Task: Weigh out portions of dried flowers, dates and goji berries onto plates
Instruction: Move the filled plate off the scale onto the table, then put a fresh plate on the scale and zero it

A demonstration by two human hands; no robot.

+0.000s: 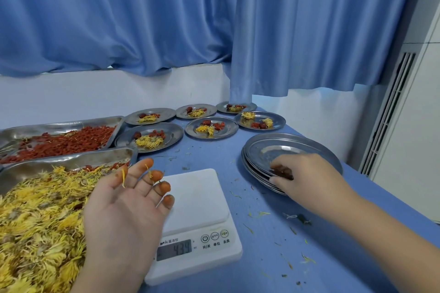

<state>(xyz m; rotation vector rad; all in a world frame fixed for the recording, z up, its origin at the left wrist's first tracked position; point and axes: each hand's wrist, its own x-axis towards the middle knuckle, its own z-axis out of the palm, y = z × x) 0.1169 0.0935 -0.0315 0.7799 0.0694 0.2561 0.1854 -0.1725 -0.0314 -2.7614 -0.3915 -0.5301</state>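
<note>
Landmark = scale (197, 200), white, sitting on the blue tabletop (262, 257). Its platform is bare and the display digits look like 439, a bit blurred. Left hand (119, 211) hovers over the scale's left edge, palm up, grip released with the fingers spread. Its fingertips (164, 187) are stained orange and a few yellow petals stick to them. Right hand (307, 173) is right of the scale and slightly behind it, at the near rim of the plate stack (288, 147). That grip is clenched on a dark brown date (284, 171), pinched under curled fingers. Can't tell if the date touches the top plate. The stack is steel plates and the top one is otherwise bare. Directly left of the scale is the flower tray (71, 162), steel, heaped with dried flowers (35, 221), yellow. Behind-left of the scale is the goji tray (59, 123), steel, holding goji berries (66, 143), red, just behind the flower tray. Behind the scale are six filled plates (172, 132) in two rows of three, each with yellow flowers, red berries and a dark date. Loose petals and crumbs (258, 214) are scattered on the tabletop right of the scale. A blue curtain (166, 19) hangs well behind the scale, above a white wall.
</note>
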